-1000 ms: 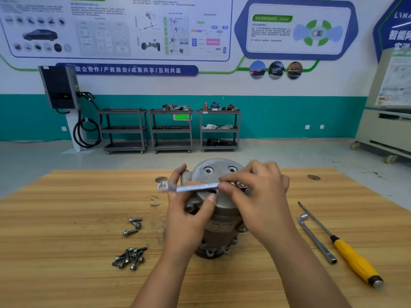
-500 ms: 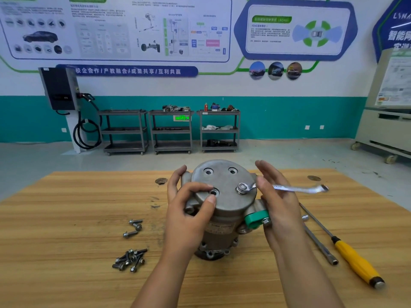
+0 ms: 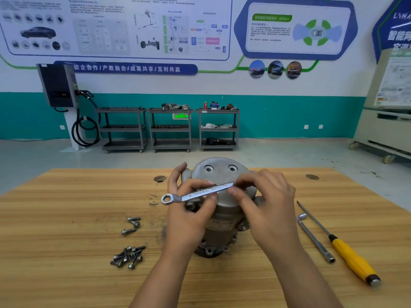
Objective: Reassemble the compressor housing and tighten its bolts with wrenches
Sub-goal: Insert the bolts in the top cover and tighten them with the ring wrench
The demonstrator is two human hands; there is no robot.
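A dull grey compressor housing (image 3: 222,210) and silver wrench (image 3: 195,193) stand on a light striped-grain wooden table (image 3: 66,218), a yellow-handled screwdriver (image 3: 351,258) near right, dark bolts (image 3: 129,256) near left.

compressor (image 3: 219,221) mid-table (image 3: 66,218) — bolts (image 3: 127,256) left | screwdriver (image 3: 347,252) right — wrench (image 3: 195,193) across top

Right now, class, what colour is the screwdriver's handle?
The screwdriver handle is yellow, clearest in the head view.
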